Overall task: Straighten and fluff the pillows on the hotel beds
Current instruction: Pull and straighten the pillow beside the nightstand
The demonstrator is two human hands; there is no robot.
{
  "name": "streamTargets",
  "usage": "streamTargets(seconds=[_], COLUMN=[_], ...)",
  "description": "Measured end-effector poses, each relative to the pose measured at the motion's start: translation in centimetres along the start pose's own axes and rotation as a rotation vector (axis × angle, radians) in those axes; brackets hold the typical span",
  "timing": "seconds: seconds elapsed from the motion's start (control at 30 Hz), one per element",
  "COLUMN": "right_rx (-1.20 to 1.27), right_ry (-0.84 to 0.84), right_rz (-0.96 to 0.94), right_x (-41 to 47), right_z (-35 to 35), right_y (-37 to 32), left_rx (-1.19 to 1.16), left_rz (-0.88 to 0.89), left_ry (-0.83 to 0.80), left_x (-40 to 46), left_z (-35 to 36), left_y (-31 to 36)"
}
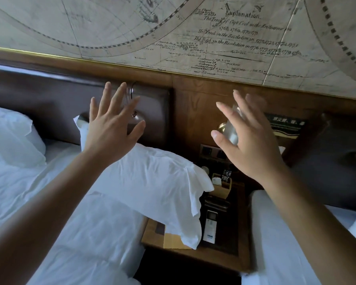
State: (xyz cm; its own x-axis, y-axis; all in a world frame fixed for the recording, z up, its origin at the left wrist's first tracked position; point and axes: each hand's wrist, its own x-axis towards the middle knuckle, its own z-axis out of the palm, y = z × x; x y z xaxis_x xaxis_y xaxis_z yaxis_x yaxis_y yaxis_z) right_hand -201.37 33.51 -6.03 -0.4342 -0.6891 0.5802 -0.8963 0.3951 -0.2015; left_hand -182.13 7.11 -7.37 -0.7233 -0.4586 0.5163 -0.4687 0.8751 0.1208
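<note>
A white pillow (152, 182) lies askew at the right side of the left bed (49, 202), its corner hanging over the nightstand. My left hand (113, 128) hovers above the pillow's upper end with fingers spread, holding nothing. My right hand (249, 145) is raised over the nightstand, fingers apart, also empty. A second white pillow (14, 138) rests at the far left against the dark padded headboard (70, 93). The edge of the right bed (275, 233) shows at lower right.
Between the beds stands a wooden nightstand (220, 256) carrying a white remote (209, 229), a tissue box (221, 188), a black remote (226, 174) and a switch panel (212, 152). A wall lamp (230, 130) hangs behind my right hand. A map mural covers the wall above.
</note>
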Motion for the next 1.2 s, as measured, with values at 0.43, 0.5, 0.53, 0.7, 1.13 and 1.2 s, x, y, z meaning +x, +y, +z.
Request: streamTargets(seconds=[0.43, 0.5, 0.53, 0.7, 1.13, 1.2], right_rx=[0.105, 0.119, 0.109, 0.105, 0.077, 0.135], right_ry=[-0.164, -0.176, -0.183, -0.193, -0.493, -0.53], right_rz=[0.027, 0.039, 0.061, 0.133, 0.4, 0.413], right_x=[6.7, 7.1, 7.6, 8.6, 5.4, 4.7], right_z=[9.8, 11.1, 12.8, 17.3, 26.1, 28.1], right_y=[1.7, 1.7, 1.5, 1.1, 2.6, 2.3], left_rx=[0.052, 0.039, 0.007, -0.075, -0.117, -0.105], left_rz=[-0.163, -0.158, -0.143, -0.082, 0.136, 0.117], left_ry=[-0.071, -0.081, -0.115, -0.212, -0.477, -0.548], left_x=[3.0, 3.6, 4.5, 6.7, 7.9, 6.7], left_z=[8.0, 9.6, 11.2, 15.8, 28.2, 29.5], left_y=[-7.8, -8.9, -10.2, -13.3, -13.2, -13.1])
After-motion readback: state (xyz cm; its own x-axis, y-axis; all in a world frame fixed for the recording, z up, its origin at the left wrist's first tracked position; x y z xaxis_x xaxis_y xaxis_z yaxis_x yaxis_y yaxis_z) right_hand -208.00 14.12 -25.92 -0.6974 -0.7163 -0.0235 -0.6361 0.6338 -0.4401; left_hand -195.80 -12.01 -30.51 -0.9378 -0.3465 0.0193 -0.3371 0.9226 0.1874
